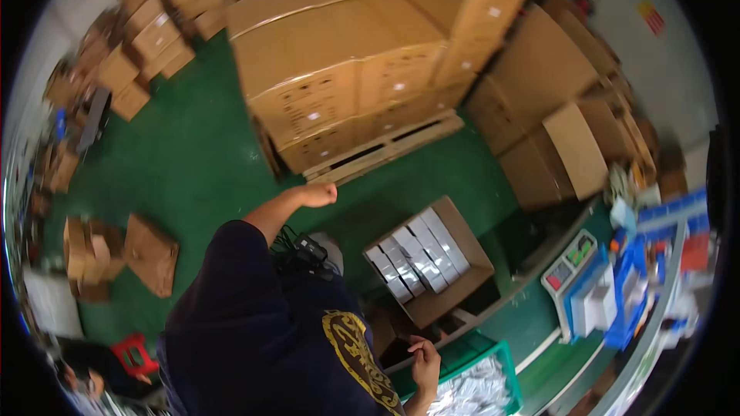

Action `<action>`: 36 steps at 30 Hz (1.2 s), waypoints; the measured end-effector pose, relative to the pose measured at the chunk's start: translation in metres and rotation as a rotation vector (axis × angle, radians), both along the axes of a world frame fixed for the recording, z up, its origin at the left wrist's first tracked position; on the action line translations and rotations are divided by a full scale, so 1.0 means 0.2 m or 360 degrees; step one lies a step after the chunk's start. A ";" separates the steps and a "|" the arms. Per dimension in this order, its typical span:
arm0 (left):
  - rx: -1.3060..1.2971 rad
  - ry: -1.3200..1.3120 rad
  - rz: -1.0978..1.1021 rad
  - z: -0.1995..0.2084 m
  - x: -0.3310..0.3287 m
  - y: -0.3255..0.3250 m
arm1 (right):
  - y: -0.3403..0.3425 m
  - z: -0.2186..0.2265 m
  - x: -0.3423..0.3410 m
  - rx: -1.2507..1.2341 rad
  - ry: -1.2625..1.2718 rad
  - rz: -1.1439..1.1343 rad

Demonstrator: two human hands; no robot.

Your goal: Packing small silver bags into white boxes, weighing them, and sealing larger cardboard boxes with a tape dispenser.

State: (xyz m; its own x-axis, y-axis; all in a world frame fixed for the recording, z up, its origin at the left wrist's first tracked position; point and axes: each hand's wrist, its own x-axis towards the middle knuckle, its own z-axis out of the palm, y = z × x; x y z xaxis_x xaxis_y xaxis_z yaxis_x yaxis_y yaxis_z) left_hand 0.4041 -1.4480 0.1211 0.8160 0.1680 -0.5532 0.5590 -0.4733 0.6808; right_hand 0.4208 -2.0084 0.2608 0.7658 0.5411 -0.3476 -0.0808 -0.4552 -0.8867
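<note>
Just ahead of the torso and to its right, an open cardboard carton (455,296), tilted in view, with flat white boxes (420,254) packed side by side against its far and left parts and bare brown cardboard showing along the near side. Below it in view, a green crate (510,377) heaped with silvery packets (474,391). Beside the crate's left edge, overlapping it in view, the right hand (425,366), fingers bent and grip partly closed; cannot tell whether holding anything or touching the crate. Well apart from the carton, toward the pallet, the left hand (317,196) on an outstretched bare forearm, grip curled closed into a fist; contents hidden, so cannot tell about anything small inside.

Between the arms, a dark shirt (254,331) with a yellow emblem, and a black device (310,253) with a cable near the waist.

Beyond the left hand, a wooden pallet (378,158) loaded with large taped cartons (331,100). To the right, big brown cartons (532,146), one flap folded out, then a scale (568,262) with a coloured panel, near blue bins (636,293). To the left, across green floor (185,162), a leaning brown carton (152,254), a red stool (134,355) and, low at the rim, another person (92,377), partly visible.
</note>
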 end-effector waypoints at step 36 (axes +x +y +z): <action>0.0938 -0.0380 0.2534 -0.25 -0.69 1.15 | 4.75 -0.87 -0.46 -0.0132 0.0068 0.1505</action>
State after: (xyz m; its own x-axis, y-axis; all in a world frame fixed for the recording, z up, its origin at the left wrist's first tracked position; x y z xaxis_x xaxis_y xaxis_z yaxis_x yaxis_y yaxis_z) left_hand 0.2662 -1.2174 0.0703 -0.2960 0.9549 -0.0234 0.6110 0.2081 0.7638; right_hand 0.3291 -1.0587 0.0868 0.0086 0.9027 -0.4301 0.3217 -0.4098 -0.8536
